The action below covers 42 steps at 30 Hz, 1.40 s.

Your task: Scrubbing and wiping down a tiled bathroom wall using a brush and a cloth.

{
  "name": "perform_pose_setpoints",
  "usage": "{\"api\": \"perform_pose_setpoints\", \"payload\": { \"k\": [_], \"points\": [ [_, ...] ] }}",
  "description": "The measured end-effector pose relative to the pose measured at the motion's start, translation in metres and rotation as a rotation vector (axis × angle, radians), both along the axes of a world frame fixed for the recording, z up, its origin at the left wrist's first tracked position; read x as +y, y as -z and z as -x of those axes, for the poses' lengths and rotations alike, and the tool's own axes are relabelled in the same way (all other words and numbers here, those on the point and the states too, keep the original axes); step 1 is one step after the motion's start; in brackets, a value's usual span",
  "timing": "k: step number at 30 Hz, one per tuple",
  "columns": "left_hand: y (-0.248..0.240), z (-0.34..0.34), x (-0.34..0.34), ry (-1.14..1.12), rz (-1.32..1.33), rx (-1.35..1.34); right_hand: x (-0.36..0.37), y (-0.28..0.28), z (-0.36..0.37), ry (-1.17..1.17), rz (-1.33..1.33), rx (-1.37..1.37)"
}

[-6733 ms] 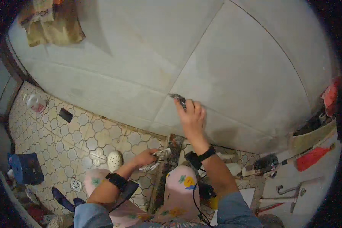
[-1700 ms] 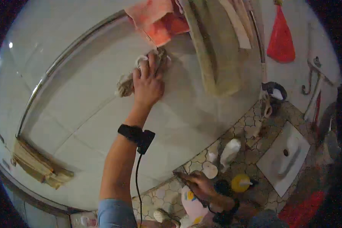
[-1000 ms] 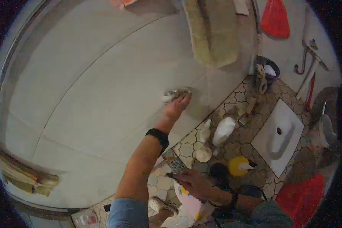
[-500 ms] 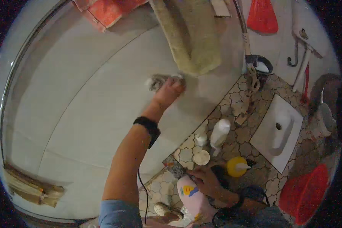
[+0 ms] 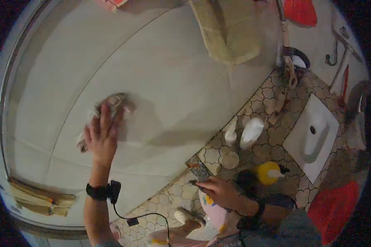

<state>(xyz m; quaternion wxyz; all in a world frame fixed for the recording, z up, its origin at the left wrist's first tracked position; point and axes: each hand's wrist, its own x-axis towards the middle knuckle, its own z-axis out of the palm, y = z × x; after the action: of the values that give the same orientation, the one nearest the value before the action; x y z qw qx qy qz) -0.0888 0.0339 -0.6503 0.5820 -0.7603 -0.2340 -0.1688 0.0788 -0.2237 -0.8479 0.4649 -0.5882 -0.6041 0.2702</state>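
Observation:
My left hand [image 5: 103,142] lies with spread fingers over a crumpled grey-brown rag [image 5: 121,101], pressing it against the pale wall panel [image 5: 160,78]. Parts of the rag stick out above the fingers and beside the thumb side and wrist. At the lower middle, my right hand [image 5: 224,193] is closed, its fingers bent in front of pink patterned fabric [image 5: 214,212] over my leg. Something small and dark shows at its fingertips; I cannot make it out. Just beyond those fingers is a speckled grey strip [image 5: 200,168] beside the wall's foot.
White bottles [image 5: 251,132], a round pale lid [image 5: 230,159] and a yellow bottle [image 5: 268,173] stand on the patterned tile floor. Farther right are a squat toilet [image 5: 311,138] and a red basin [image 5: 336,210]. A yellowish towel [image 5: 231,35] hangs at the top. A cable [image 5: 152,214] trails from my left wrist.
My left hand has swept the rag left and downward across the wall, its fingers now spread. My right hand stays near the speckled strip. The whole view has shifted, moving the floor things right and up.

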Motion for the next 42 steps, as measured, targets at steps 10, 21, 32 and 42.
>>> {"api": "perform_pose_setpoints", "payload": {
  "k": [10, 21, 32, 42],
  "points": [
    [0.000, -0.100, 0.005, 0.243, -0.038, -0.207, -0.017, 0.002, -0.022, 0.081, -0.037, -0.020],
    [0.066, -0.279, 0.018, 0.206, 0.246, 0.265, -0.034, 0.017, -0.047, 0.262, 0.041, 0.027],
    [0.121, -0.100, 0.025, 0.295, 0.164, 0.533, -0.007, -0.005, -0.007, 0.113, -0.064, -0.044],
    [-0.067, -0.024, 0.016, 0.193, -0.066, -0.202, 0.003, -0.023, 0.010, -0.058, 0.169, 0.180]
  ]
}}
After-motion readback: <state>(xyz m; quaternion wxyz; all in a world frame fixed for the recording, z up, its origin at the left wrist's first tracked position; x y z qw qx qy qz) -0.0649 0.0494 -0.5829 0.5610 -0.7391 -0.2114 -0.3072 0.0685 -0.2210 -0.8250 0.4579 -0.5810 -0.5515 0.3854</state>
